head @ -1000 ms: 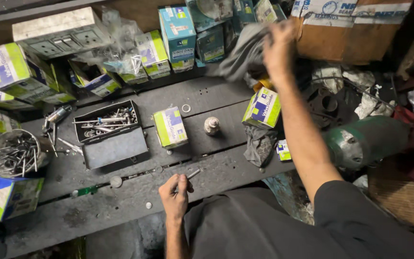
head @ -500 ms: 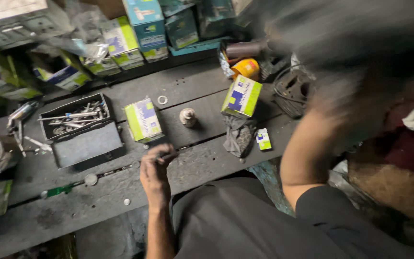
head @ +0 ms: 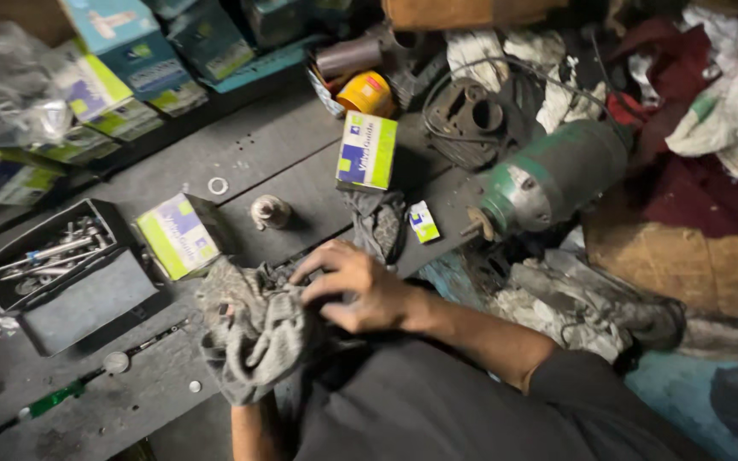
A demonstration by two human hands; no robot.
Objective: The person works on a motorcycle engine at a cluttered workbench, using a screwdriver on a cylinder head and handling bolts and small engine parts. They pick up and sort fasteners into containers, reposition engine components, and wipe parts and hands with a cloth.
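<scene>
Wiping with a grey rag [head: 254, 329] at the near edge of the bench [head: 284, 162].
Right hand [head: 356, 286] lies on the rag's right side, fingers [head: 318, 265] curled down onto the cloth; the left hand is wrapped inside the rag, its fingers hidden, so I cannot tell their state. Beyond stand a small box [head: 177, 235], a metal knob [head: 271, 211] and a green motor [head: 553, 175].

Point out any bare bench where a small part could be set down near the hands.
Bare planks lie behind the small metal part, between the washer and the upright box. More bare wood lies left of the grey rag, below the black tray. The right hand rests on the rag; the right side around the green motor is crowded.
</scene>
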